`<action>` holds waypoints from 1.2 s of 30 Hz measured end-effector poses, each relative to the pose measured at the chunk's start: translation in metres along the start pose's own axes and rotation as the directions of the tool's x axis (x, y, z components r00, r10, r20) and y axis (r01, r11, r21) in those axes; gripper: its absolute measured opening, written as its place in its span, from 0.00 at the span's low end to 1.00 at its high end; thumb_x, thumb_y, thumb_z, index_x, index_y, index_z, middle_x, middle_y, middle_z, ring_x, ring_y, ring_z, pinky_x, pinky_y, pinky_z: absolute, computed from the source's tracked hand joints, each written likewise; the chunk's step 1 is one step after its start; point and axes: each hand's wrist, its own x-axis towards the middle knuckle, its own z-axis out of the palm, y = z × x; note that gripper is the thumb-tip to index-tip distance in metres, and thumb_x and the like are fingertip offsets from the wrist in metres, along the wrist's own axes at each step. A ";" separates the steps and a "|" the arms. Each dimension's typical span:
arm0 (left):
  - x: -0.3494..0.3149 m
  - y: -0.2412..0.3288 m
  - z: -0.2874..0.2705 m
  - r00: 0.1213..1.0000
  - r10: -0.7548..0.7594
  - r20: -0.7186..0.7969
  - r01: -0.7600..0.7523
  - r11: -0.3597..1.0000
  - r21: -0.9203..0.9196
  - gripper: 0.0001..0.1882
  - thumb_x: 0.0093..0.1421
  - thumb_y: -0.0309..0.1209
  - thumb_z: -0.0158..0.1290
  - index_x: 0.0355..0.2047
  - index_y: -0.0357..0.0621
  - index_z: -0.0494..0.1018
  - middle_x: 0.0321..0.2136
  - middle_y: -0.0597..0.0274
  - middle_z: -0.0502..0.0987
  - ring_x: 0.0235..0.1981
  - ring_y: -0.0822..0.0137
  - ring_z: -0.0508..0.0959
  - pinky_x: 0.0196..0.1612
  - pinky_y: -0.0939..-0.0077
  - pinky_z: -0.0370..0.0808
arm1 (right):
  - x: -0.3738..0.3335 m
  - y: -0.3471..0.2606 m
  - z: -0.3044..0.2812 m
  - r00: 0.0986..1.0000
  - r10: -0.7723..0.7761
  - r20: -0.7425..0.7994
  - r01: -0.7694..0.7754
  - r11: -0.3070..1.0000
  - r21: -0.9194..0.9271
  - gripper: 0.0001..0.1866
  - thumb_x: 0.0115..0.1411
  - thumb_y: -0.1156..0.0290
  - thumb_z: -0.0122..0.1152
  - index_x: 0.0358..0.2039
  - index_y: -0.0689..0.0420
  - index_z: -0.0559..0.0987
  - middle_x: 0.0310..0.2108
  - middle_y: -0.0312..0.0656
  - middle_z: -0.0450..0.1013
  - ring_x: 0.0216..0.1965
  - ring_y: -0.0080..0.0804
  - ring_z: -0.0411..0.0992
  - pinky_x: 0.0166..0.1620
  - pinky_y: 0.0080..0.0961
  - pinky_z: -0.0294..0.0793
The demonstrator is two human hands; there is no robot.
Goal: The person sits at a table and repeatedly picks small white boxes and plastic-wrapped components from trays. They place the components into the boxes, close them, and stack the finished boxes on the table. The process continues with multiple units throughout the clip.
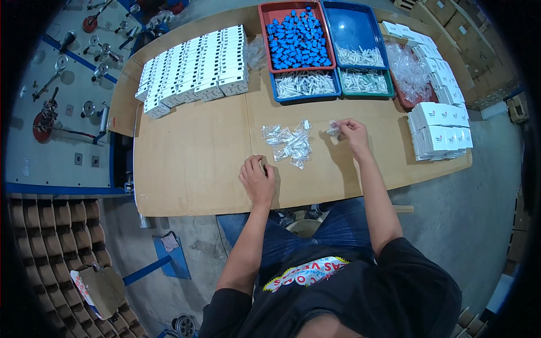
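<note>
Bags [293,147] are heaped, trays [309,99] stocked; one bag [332,130] is pinched by right fingers [345,125]; left fingers [247,171] are curled, hold unclear.

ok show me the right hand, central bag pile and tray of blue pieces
Right hand [355,133], head view: back of hand.
Central bag pile [293,145], head view: middle.
Tray of blue pieces [302,70], head view: near rim.
</note>
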 end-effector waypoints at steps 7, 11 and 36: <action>0.001 0.001 0.000 1.000 -0.010 0.017 0.009 1.000 0.008 0.16 0.61 0.31 0.58 0.50 0.48 0.76 0.51 0.60 0.77 0.54 0.55 0.75 0.58 0.56 0.68 | 0.010 -0.019 -0.035 0.987 -0.123 -0.102 0.127 0.991 0.035 0.07 0.68 0.74 0.69 0.34 0.62 0.82 0.41 0.46 0.85 0.44 0.28 0.84 0.47 0.24 0.82; 0.002 0.004 -0.002 1.000 -0.013 0.020 0.013 1.000 -0.001 0.16 0.61 0.31 0.58 0.50 0.47 0.76 0.50 0.60 0.77 0.54 0.55 0.75 0.58 0.56 0.68 | 0.041 -0.047 -0.047 0.982 -0.079 -0.173 0.125 0.953 0.277 0.11 0.69 0.70 0.70 0.34 0.61 0.77 0.43 0.47 0.83 0.47 0.35 0.84 0.49 0.29 0.84; 0.004 0.008 -0.002 0.999 -0.022 0.041 0.020 0.999 0.038 0.16 0.59 0.32 0.58 0.48 0.47 0.75 0.52 0.58 0.77 0.55 0.54 0.75 0.58 0.54 0.68 | 0.355 -0.212 -0.114 0.991 -0.020 0.135 0.129 0.476 -0.870 0.16 0.56 0.82 0.68 0.47 0.64 0.84 0.30 0.44 0.82 0.29 0.34 0.83 0.31 0.32 0.83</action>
